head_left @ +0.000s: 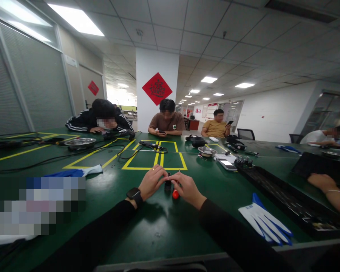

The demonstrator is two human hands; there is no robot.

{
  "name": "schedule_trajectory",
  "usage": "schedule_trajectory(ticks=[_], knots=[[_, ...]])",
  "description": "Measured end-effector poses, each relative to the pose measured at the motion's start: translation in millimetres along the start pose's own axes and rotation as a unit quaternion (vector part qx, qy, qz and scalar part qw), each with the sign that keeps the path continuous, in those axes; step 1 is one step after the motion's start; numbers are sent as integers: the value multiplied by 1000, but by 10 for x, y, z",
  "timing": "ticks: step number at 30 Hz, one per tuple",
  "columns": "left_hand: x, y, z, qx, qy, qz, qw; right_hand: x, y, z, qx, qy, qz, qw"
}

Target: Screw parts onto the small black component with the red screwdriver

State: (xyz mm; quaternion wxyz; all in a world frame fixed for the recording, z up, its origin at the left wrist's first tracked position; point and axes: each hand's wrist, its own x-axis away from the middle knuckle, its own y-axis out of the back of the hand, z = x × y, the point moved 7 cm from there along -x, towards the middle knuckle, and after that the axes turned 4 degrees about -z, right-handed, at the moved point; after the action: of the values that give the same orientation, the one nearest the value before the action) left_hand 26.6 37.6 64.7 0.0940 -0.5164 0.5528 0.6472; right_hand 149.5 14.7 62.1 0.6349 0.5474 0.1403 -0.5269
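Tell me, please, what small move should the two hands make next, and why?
Perhaps steady the small black object with the left hand before the right hand adjusts anything: both hands meet near its top, and a red round thing shows close beside it.

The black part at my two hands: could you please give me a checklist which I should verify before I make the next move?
1. Left hand and right hand close together at the black part: ok.
2. Black part upright: ok.
3. What the hands pinch above it: cannot tell, too small.
4. Red rounded thing free of the right hand: cannot tell; it shows just below that hand.
5. White-and-blue glove apart from both hands: ok, it lies on the green table.
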Motion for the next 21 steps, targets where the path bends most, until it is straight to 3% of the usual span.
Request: schedule_trajectory(ticks=[9, 15, 21], knots=[[52, -127, -140, 2, -87, 24, 996, 14, -21, -17, 27, 16, -21, 999], [82, -190, -164, -18, -106, 40, 993, 0, -15, 29, 51, 63, 17, 997], [98, -250, -144, -35, -112, 57, 991, 1, -35, 17, 82, 52, 45, 994]])
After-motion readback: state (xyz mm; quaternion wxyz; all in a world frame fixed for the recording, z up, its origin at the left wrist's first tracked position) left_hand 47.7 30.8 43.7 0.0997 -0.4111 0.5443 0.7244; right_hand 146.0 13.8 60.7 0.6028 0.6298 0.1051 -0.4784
